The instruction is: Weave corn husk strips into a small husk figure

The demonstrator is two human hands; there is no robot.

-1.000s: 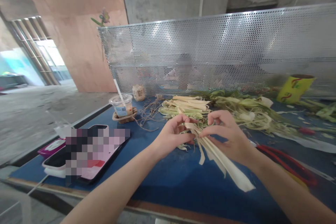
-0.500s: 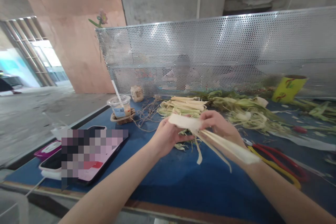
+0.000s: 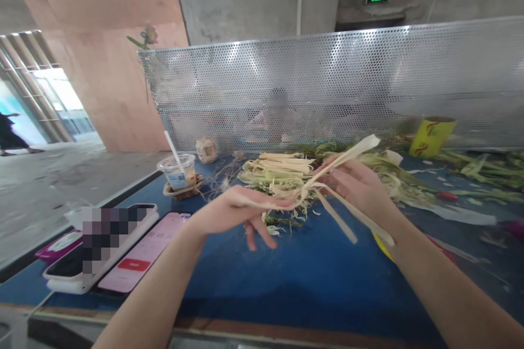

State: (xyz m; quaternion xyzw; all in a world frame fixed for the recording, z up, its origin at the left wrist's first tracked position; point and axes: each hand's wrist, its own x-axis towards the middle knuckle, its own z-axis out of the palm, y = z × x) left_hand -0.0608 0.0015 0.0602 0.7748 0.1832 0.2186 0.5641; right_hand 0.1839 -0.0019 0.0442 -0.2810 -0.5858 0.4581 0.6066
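Pale corn husk strips (image 3: 344, 157) meet at a small knot between my two hands. My left hand (image 3: 241, 210) lies palm-down and pinches one husk end along its thumb and forefinger, with two other fingers hanging loose below. From the other side my right hand (image 3: 356, 182) has its bent fingertips on the strips near the knot; its grip is partly hidden behind them. One strip points up to the right, and two tails hang down in front of my right wrist. Behind the knot lies a pile of folded husks (image 3: 282, 163), with shredded pieces beneath.
A drink cup (image 3: 177, 172) with a straw stands at left, near tangled twine (image 3: 223, 177). Phones (image 3: 143, 256) lie at the front left. Green husks (image 3: 385, 166) and a yellow roll (image 3: 432, 136) are at right. A perforated metal screen (image 3: 254, 76) borders the back.
My left hand has turned palm-down and moved left, its lower fingers loosened. The wide husk piece between my hands is now drawn out, and one strip swings up to the right.
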